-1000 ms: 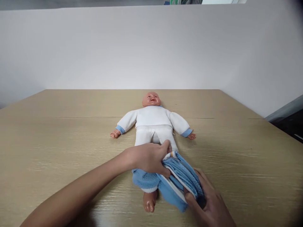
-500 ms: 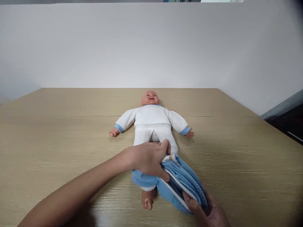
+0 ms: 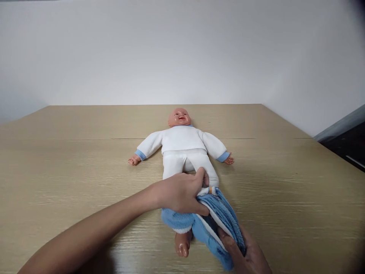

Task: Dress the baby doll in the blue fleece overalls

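Observation:
A baby doll in a white top and white leggings lies on its back, head away from me. Blue fleece pants with white trim are around its lower legs, and one bare foot sticks out below. My left hand lies across the legs, closed on the upper edge of the pants by the doll's leg at the right. Lower right, my right hand grips the bunched pants leg, thumb inside the opening. The doll's other foot is hidden in the blue cloth.
The doll lies on a light wooden table with a seam across it. A pale wall rises behind the far edge. Something dark stands beyond the table's right edge.
The bunched pants leg now hangs a little lower, with its lower end further down. Both hands keep their hold and have shifted only slightly. The view has tilted slightly.

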Demonstrator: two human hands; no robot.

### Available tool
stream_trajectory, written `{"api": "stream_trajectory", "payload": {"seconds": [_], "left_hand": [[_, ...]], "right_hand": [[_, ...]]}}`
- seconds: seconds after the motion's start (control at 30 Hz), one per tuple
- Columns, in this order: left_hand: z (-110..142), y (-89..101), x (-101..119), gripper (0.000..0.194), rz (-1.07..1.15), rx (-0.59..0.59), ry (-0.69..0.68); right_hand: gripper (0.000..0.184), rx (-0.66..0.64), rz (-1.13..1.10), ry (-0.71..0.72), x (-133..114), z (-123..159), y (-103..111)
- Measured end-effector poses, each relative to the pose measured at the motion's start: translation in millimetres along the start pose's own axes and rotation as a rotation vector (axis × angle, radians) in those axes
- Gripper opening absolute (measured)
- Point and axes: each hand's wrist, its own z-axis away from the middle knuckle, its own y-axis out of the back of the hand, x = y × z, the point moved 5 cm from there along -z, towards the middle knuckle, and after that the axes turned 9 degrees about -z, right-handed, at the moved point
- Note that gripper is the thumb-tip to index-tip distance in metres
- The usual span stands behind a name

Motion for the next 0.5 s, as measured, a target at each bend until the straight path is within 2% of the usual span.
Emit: {"api": "stream_trajectory", "payload": {"seconds": [0.13, 0.27, 0.37, 0.5], "left_hand": [[-2.0, -2.6, 1.6, 0.06, 0.186, 0.019, -0.098], [-3.2, -3.2, 0.5, 0.06, 0.317, 0.078, -0.174], [-2.4, -4.8, 1.3, 0.058, 0.346, 0.131, -0.202], [-0.8, -7.6, 2.8, 0.062, 0.328, 0.179, -0.209]], "right_hand": [[0.042, -0.033, -0.074, 0.087, 9.1, -2.5, 0.3], [0.044, 0.043, -0.12, 0.028, 9.5, 3.4, -2.1], [0.043, 0.038, -0.088, 0.002, 9.8, 4.7, -2.1], [0.04, 0.017, -0.036, 0.062, 0.5, 8.8, -5.5]]}}
